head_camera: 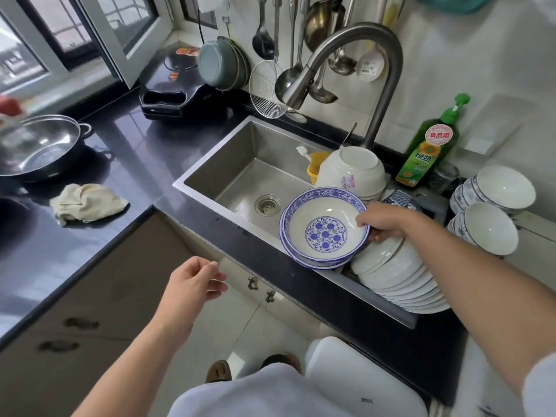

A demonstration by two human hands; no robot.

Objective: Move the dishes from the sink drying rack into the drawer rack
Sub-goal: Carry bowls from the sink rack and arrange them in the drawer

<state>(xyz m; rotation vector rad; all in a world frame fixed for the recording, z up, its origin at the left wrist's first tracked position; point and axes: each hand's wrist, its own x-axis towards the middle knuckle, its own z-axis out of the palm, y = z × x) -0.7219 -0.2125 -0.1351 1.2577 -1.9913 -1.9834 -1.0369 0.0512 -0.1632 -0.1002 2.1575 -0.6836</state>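
My right hand (pixel 383 221) grips the right rim of a blue-and-white patterned bowl (pixel 325 227), thumb inside and fingers underneath. Under that bowl lie more dishes with the same blue rim. They sit at the right end of the steel sink (pixel 240 167), over a row of white plates (pixel 400 275) leaning on edge in the drying rack. A large white bowl (pixel 352 170) stands upside down behind them. My left hand (pixel 192 279) hovers over the floor in front of the cabinets, fingers loosely curled, holding nothing. No drawer rack is visible.
Stacked small white bowls (pixel 490 212) sit on the counter to the right, beside a green dish-soap bottle (pixel 430 149). The tall faucet (pixel 355 64) arches over the sink. A steel pan (pixel 39 145) and a crumpled cloth (pixel 87 203) lie on the dark counter at left. Closed cabinet doors (pixel 261 290) are below the sink.
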